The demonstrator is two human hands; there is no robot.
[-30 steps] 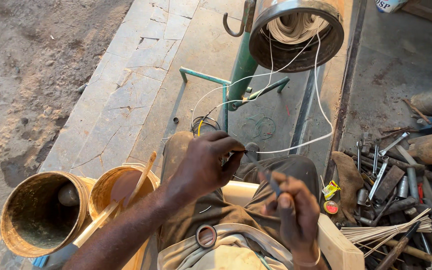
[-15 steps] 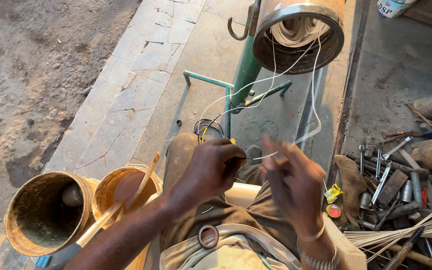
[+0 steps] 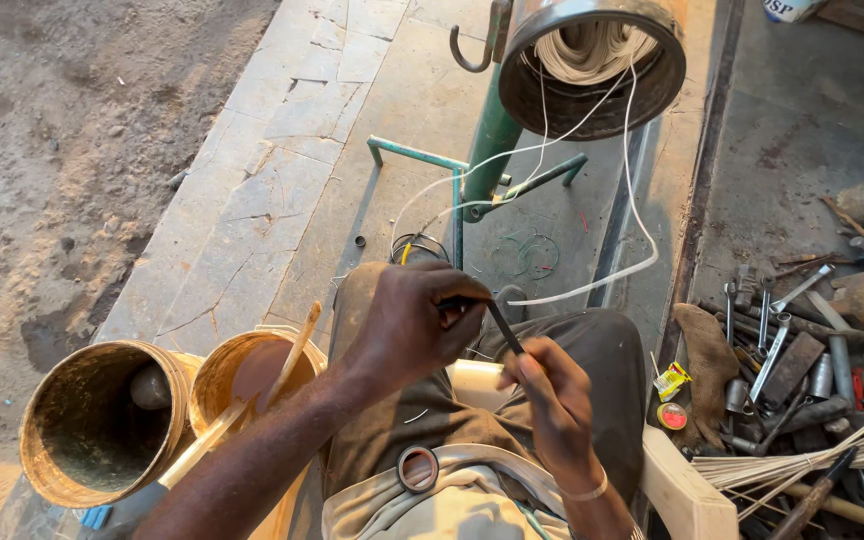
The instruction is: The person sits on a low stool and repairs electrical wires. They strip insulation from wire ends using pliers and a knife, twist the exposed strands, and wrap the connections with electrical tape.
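Black tape strip (image 3: 504, 327) now stretched between both hands

bare forearms, thin pale bangle (image 3: 586, 491) on right wrist, grey-brown trousers (image 3: 602, 350).

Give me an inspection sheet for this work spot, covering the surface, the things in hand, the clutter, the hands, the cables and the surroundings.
Surface: cracked stone paving, dusty, with bare dirt on its left.
Things in hand: a thin dark strip stretched between both hands over the lap.
Clutter: a pile of wrenches and metal tools on the person's right; two worn buckets, one with a wooden stick in it.
Hands: left hand closed on the strip's upper end; right hand pinching its lower end.
Cables: white wire running from a coil inside a metal drum down toward the lap.
Surroundings: green metal stand holding the drum; a roll of tape on the lap.
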